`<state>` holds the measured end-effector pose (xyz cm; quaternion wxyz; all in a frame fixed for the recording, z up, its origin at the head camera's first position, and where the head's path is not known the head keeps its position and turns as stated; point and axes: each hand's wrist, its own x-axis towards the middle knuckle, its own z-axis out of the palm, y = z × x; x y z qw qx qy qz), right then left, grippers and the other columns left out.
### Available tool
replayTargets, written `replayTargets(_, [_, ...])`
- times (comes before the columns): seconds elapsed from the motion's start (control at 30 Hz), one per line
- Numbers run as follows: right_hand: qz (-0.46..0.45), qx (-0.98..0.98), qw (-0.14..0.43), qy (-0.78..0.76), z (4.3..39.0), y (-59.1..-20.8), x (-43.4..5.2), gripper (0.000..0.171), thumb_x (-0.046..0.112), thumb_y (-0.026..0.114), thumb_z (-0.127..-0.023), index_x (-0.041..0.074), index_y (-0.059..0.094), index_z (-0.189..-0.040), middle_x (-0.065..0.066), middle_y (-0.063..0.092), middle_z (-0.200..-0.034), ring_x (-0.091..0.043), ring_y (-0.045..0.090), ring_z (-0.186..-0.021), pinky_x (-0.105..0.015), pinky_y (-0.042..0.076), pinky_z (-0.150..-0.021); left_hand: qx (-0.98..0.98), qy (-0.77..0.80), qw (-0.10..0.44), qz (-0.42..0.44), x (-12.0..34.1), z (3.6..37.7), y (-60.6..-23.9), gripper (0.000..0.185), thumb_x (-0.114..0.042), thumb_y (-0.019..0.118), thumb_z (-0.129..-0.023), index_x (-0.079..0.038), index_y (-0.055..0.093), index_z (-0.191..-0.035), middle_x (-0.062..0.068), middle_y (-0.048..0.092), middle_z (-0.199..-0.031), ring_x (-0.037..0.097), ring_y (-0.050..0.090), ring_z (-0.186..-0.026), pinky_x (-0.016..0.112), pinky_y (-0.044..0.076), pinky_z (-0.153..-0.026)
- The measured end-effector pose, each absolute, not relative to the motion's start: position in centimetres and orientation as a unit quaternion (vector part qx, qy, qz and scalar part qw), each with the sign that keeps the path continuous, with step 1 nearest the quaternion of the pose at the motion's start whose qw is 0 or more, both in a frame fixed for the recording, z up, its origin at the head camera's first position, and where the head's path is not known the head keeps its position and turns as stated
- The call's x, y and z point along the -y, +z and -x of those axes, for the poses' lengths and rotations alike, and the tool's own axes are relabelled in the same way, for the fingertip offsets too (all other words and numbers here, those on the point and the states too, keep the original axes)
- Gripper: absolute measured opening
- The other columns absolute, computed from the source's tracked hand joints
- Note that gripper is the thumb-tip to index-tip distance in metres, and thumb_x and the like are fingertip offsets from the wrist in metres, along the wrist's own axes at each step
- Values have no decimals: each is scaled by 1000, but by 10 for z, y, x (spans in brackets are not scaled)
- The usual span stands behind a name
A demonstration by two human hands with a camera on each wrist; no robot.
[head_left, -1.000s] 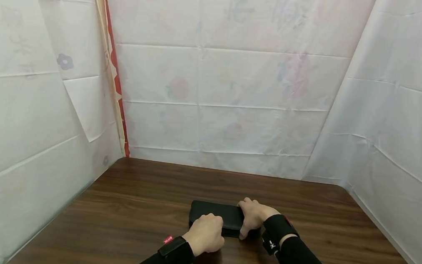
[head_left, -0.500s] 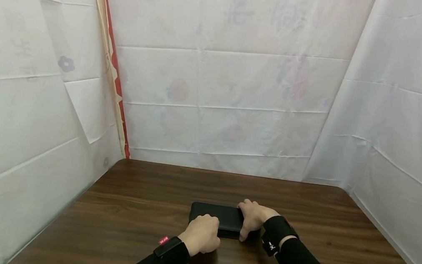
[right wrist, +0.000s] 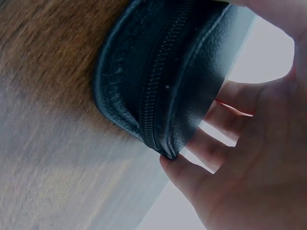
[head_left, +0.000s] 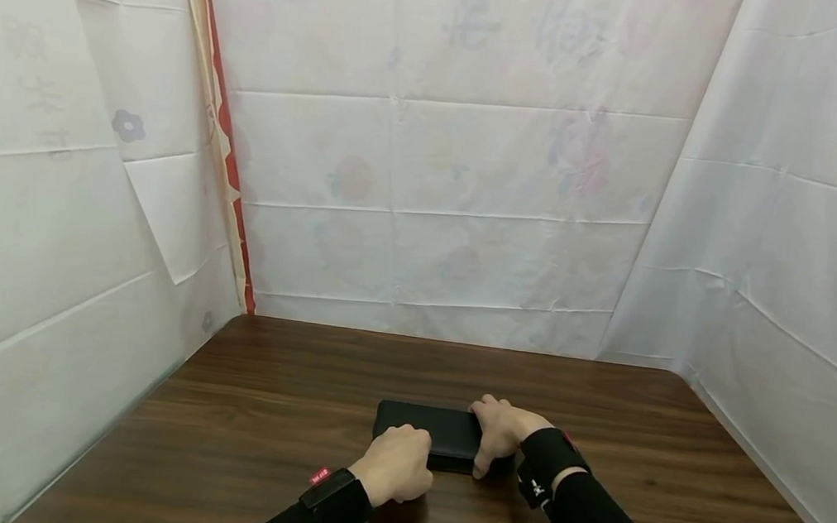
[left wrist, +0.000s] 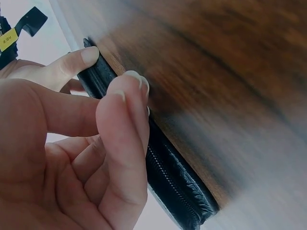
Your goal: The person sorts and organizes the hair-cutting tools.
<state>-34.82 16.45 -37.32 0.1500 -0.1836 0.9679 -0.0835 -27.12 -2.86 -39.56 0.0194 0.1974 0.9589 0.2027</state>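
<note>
A flat black zippered case (head_left: 422, 428) lies on the dark wooden table (head_left: 263, 414), near its front middle. My right hand (head_left: 500, 435) grips the case's right end, fingers over the top and thumb on the near side. The right wrist view shows that end of the case (right wrist: 163, 72) with the zipper running round it and my right hand (right wrist: 230, 158) curled behind. My left hand (head_left: 395, 463) sits at the case's near edge. Its thumb and forefinger (left wrist: 129, 96) pinch together right at the zipper line of the case (left wrist: 172, 182); the zipper pull between them is hidden.
White sheets (head_left: 430, 213) hang as walls at the back, left and right, closing in the table. A red and cream strip (head_left: 229, 162) runs down the back left corner. Bare wood surrounds the case on all sides.
My left hand has slid a little to the left along the case's near edge. The right hand and the case have stayed where they were.
</note>
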Motion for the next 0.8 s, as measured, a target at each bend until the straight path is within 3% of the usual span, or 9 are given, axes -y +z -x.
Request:
replayTargets(0.17, [183, -969, 146, -81, 348, -373, -164, 84, 26, 97, -67, 10, 55, -138, -6, 52, -128, -30, 50, -115, -49, 48, -92, -950, 233, 38, -205, 33, 273, -396, 29, 3, 61, -83, -12, 56, -58, -5, 41, -38, 8, 39, -30, 21, 30, -35])
replayTargets(0.43, [181, -969, 146, -78, 349, -373, -164, 84, 26, 97, -67, 10, 55, -139, -6, 52, -129, -31, 50, -116, -49, 48, -93, -947, 246, 36, -204, 35, 273, -396, 26, 4, 58, -82, -12, 55, -62, -4, 46, -39, 8, 46, -30, 20, 32, -34])
replayTargets(0.8, [182, -969, 146, -79, 348, -374, -164, 84, 26, 97, -67, 10, 55, -139, -6, 52, -128, -30, 50, -114, -49, 48, -91, -947, 248, 42, -198, 36, 271, -396, 25, 4, 58, -81, -11, 55, -61, -5, 41, -38, 8, 38, -30, 20, 28, -34])
